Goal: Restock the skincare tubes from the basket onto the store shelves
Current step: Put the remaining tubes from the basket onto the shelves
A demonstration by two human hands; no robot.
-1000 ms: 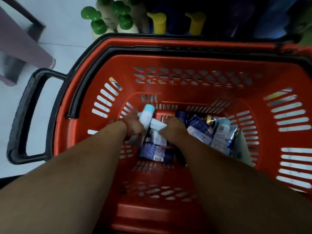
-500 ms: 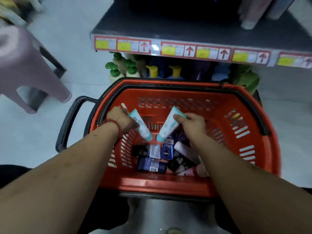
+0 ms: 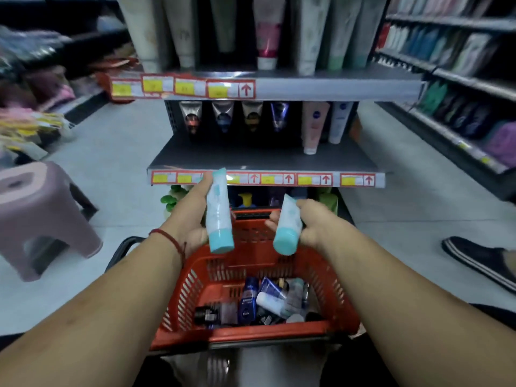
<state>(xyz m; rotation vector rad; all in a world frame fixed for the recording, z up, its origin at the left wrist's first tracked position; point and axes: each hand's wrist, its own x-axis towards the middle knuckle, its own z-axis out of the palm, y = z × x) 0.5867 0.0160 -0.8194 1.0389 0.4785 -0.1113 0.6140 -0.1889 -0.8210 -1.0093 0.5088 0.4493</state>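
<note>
My left hand (image 3: 192,213) holds a white tube with a teal cap (image 3: 218,212), cap pointing down, raised above the red basket (image 3: 192,289). My right hand (image 3: 312,222) grips a second white tube with a teal cap (image 3: 289,227), also cap down. Both hands hover over the basket's far rim, just below the lower grey shelf (image 3: 251,160). Several dark and white tubes (image 3: 259,303) lie in the basket's bottom. Tubes stand on the lower shelf at the back and on the upper shelf (image 3: 335,85).
A mauve plastic stool (image 3: 42,213) stands on the floor at left. A person's dark shoe (image 3: 480,258) is at right. Pump bottles (image 3: 245,199) stand under the lower shelf. More stocked shelving (image 3: 460,79) runs along the right.
Both hands have lifted out of the basket, each with a tube, and risen toward the shelves. The view has tilted up from the basket to the shelving.
</note>
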